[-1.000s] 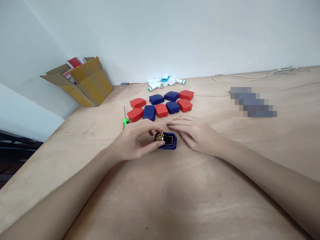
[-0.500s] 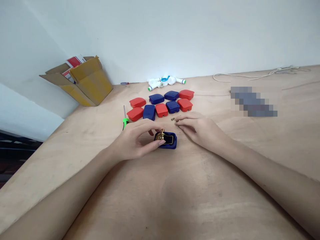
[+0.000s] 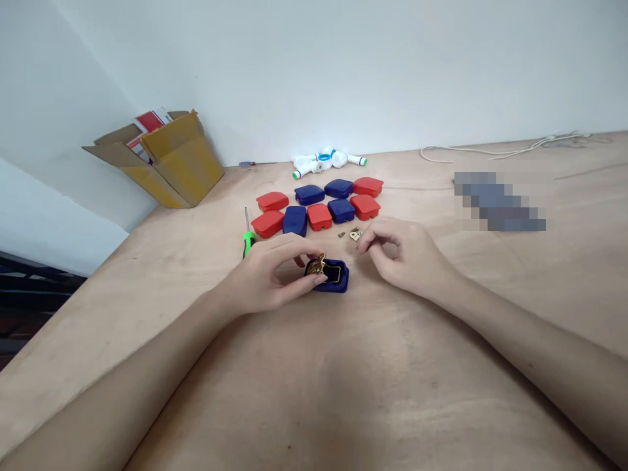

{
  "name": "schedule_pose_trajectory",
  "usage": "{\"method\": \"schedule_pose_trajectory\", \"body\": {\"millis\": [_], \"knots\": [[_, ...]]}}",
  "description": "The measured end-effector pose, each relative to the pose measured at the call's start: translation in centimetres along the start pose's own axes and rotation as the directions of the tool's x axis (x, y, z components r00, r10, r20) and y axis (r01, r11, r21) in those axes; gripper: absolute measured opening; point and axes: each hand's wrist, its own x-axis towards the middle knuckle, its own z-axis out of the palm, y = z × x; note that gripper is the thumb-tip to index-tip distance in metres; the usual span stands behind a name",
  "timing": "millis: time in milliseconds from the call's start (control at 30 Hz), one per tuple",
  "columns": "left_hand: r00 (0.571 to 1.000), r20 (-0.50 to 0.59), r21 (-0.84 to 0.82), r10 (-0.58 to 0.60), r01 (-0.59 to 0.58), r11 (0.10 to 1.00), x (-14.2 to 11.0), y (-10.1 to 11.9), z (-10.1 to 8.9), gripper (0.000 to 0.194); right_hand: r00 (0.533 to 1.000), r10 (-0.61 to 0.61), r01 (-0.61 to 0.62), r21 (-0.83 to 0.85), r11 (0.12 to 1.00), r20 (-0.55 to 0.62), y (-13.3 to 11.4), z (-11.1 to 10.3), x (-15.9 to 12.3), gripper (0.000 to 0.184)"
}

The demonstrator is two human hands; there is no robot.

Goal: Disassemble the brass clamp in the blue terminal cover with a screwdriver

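Note:
A small blue plastic case (image 3: 345, 282) lies open on the table, black inside with a gold outline. Standing tilted at its left end is a shiny gold metal part (image 3: 318, 264), its exact kind unclear. My left hand (image 3: 275, 271) closes thumb and fingers around this end, thumb on the near side, fingers on the far side. Just right of the case, my right hand (image 3: 400, 252) is lifted a little, thumb and fingertips pinched together; whatever they hold is too small to make out. Beside those fingertips lie small brass pieces (image 3: 356, 234) and a small screw (image 3: 341, 234).
Several red cases (image 3: 320, 217) and blue cases (image 3: 294, 221) stand in two rows behind my hands. A green-handled screwdriver (image 3: 248, 242) lies at left. Further back are a cardboard box (image 3: 184, 163), white plastic fittings (image 3: 328, 160), another screwdriver (image 3: 248, 163), a white cable (image 3: 441, 150) and a blurred grey object (image 3: 495, 199).
My right hand has drawn back from the small brass pieces, which now show, and its fingers have curled in. My left hand stays at the blue case.

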Motion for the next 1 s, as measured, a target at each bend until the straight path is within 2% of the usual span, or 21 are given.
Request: {"method": "schedule_pose_trajectory", "body": {"millis": [167,267,300,433,567,733,833,1000], "knots": [[1.0,0.024,-0.011,-0.001,0.001,1.0,0.2,0.0,0.0,0.033,0.978,0.009,-0.044,0.166,0.985,0.209,-0.8,0.1,-0.5,0.017],[0.999,0.031,-0.02,0.016,-0.015,1.0,0.2,-0.1,0.0,0.033,0.963,-0.031,-0.043,0.266,0.963,0.268,-1.1,0.0,-0.7,0.005],[0.999,0.037,-0.022,0.021,-0.02,1.0,0.2,-0.2,0.0,0.033,0.959,-0.038,-0.046,0.288,0.957,0.28,-1.1,0.0,-0.8,0.007],[0.998,0.065,-0.024,0.003,-0.001,1.0,0.1,-0.4,-0.2,0.035,0.949,-0.049,-0.048,0.295,0.954,0.312,-0.8,0.0,-0.9,0.034],[0.998,0.056,-0.037,0.006,-0.004,0.999,0.1,-0.5,-0.4,0.037,0.943,-0.103,0.011,0.283,0.959,0.315,-0.4,0.2,-0.9,0.039],[0.998,0.057,-0.007,0.009,-0.008,1.0,-0.1,-0.8,-0.5,0.049,0.938,-0.196,0.126,0.247,0.961,0.287,-0.2,0.2,-0.7,0.05],[0.999,0.036,0.02,0.011,-0.012,1.0,-0.1,-0.8,-0.4,0.05,0.915,-0.268,0.226,0.169,0.959,0.3,-0.3,0.1,-0.7,0.047],[1.0,0.023,0.052,-0.007,0.006,0.999,0.0,-0.4,-0.2,0.047,0.901,-0.335,0.318,0.106,0.942,0.276,-0.1,0.2,-0.6,0.029]]}}
